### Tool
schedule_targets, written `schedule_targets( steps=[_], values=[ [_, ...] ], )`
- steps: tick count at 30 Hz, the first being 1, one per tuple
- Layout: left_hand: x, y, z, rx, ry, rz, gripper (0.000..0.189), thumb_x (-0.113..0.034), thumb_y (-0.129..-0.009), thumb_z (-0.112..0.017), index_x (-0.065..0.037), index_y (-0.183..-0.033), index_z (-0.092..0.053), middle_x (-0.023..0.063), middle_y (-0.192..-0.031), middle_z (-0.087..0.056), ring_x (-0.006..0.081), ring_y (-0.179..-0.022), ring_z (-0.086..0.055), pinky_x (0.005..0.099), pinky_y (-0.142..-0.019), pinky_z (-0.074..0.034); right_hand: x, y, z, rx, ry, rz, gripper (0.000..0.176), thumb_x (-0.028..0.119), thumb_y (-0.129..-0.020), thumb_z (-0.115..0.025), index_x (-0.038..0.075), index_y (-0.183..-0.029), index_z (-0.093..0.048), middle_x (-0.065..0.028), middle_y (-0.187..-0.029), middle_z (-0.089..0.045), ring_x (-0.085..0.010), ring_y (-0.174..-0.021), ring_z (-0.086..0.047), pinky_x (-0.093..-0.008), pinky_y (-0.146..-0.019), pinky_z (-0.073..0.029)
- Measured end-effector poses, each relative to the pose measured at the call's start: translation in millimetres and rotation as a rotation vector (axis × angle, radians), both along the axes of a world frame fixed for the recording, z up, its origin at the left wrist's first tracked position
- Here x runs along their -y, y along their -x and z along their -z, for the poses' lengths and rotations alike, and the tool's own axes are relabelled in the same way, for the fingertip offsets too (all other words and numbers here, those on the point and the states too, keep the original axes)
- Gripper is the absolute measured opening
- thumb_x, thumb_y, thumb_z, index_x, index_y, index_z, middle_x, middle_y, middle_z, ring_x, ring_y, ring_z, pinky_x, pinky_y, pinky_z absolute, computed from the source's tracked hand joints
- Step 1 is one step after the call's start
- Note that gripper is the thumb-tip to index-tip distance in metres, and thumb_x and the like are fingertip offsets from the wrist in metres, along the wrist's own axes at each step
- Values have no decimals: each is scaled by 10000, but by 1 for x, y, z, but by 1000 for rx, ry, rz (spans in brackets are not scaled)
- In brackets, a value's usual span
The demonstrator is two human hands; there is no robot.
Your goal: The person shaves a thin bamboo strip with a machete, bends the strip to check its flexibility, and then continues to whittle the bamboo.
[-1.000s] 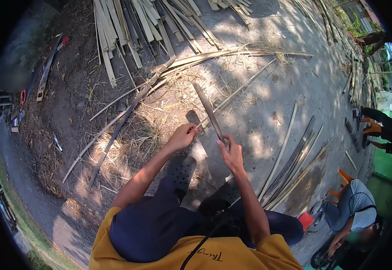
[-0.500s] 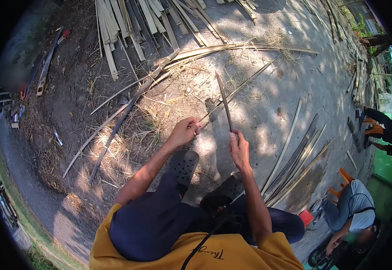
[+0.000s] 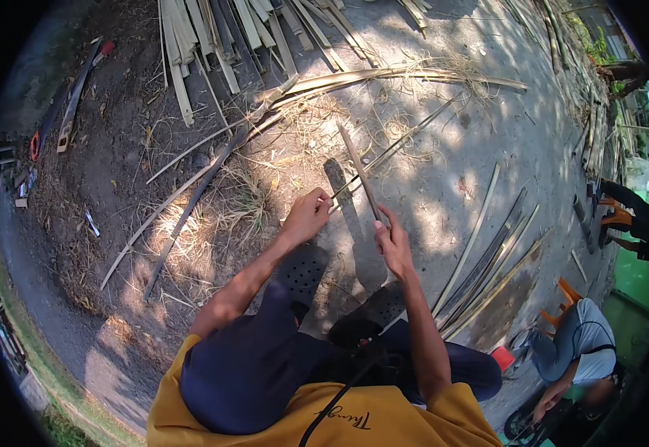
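Observation:
My left hand (image 3: 309, 214) pinches the near end of a thin bamboo strip (image 3: 417, 130), which slants away from me to the upper right. Fingers wrapped around its lower end, my right hand (image 3: 393, 242) holds a long, narrow, dark-bladed knife (image 3: 354, 158) pointing away from me. The blade crosses over the strip a short way beyond my left fingertips. Both hands are in front of my knees, above my dark perforated shoes (image 3: 303, 277).
Split bamboo slats (image 3: 212, 37) lie heaped at the top, with long curved strips (image 3: 406, 73) below them. More strips (image 3: 488, 261) lie at my right. A saw (image 3: 77, 104) rests at far left. Another person (image 3: 589, 339) sits at lower right beside an orange chair (image 3: 565, 302).
The knife has tilted, its tip swinging left and its blade moving closer to my left hand along the strip. My left hand has stayed nearly in place, still pinching the strip.

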State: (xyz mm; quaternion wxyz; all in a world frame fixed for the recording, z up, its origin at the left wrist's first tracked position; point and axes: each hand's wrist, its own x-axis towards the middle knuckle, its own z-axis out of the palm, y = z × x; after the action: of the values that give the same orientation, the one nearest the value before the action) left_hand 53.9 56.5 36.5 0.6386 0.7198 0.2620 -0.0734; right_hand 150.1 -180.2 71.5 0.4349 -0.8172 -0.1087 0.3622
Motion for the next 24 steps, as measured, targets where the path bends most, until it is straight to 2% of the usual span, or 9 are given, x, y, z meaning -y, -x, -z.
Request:
schedule_targets(
  steps=[3,6,8,9,11,14,17,19,24],
  values=[
    [1,-3,-3,-22,45,-6,195,-176,-1071,-550,-6,-1038,-638,27,-661,-589,96,-623,-550,299,-599,-445,3,5,-3,68,-19,14,542,364,-1064,-569,76,-1519,-506,-30,-629,-543,-131,-591,-516,-339,-589,-434],
    [2,-3,3,-6,69,-8,227,-181,-1069,-544,-8,-1033,-687,21,-663,-584,95,-628,-549,306,-606,-449,4,8,-7,106,-49,28,550,392,-1048,-591,103,-1511,-521,-83,-668,-629,-183,-603,-593,-358,-614,-461],
    [2,-5,4,7,82,4,246,-181,-1066,-538,-11,-1032,-714,20,-668,-584,94,-638,-553,311,-613,-452,0,13,-11,231,79,-42,544,424,-1035,-605,126,-1485,-539,-168,-763,-719,-314,-677,-704,-417,-666,-509],
    [2,-7,3,-3,105,12,261,-194,-1051,-545,-11,-1003,-724,48,-705,-626,114,-661,-586,329,-636,-474,-3,14,-13,234,80,-37,544,424,-1035,-605,126,-1485,-539,-168,-763,-719,-314,-677,-704,-417,-666,-509],
    [2,-6,1,-19,128,26,276,-208,-1037,-553,-10,-975,-734,77,-741,-667,135,-685,-618,347,-659,-495,-10,20,-15,297,115,-133,528,454,-1022,-614,132,-1438,-567,-226,-852,-747,-431,-797,-734,-484,-723,-533],
    [5,-8,1,-51,25,79,291,-212,-1050,-541,0,-969,-724,70,-741,-670,134,-686,-616,353,-647,-483,-18,25,-15,271,142,-202,510,463,-1019,-614,124,-1399,-585,-221,-829,-742,-455,-801,-725,-517,-732,-532],
    [6,-5,8,-68,49,58,315,-209,-1070,-517,-1,-920,-701,44,-710,-632,123,-660,-573,348,-617,-449,-21,28,-10,248,144,-195,504,462,-1026,-613,106,-1381,-590,-201,-756,-716,-442,-742,-718,-509,-703,-525],
    [6,-4,6,-71,270,66,263,-178,-1067,-519,0,-971,-687,-8,-716,-557,95,-672,-506,288,-641,-423,-22,29,-5,233,136,-183,505,464,-1028,-611,99,-1377,-592,-194,-732,-706,-438,-724,-714,-505,-692,-522],
    [8,2,3,-23,231,85,295,-217,-1093,-504,-35,-911,-648,-28,-696,-513,82,-646,-473,285,-598,-388,-28,19,-5,279,151,-135,483,450,-1034,-614,84,-1348,-609,-200,-699,-682,-432,-701,-705,-502,-661,-517]
  ],
)
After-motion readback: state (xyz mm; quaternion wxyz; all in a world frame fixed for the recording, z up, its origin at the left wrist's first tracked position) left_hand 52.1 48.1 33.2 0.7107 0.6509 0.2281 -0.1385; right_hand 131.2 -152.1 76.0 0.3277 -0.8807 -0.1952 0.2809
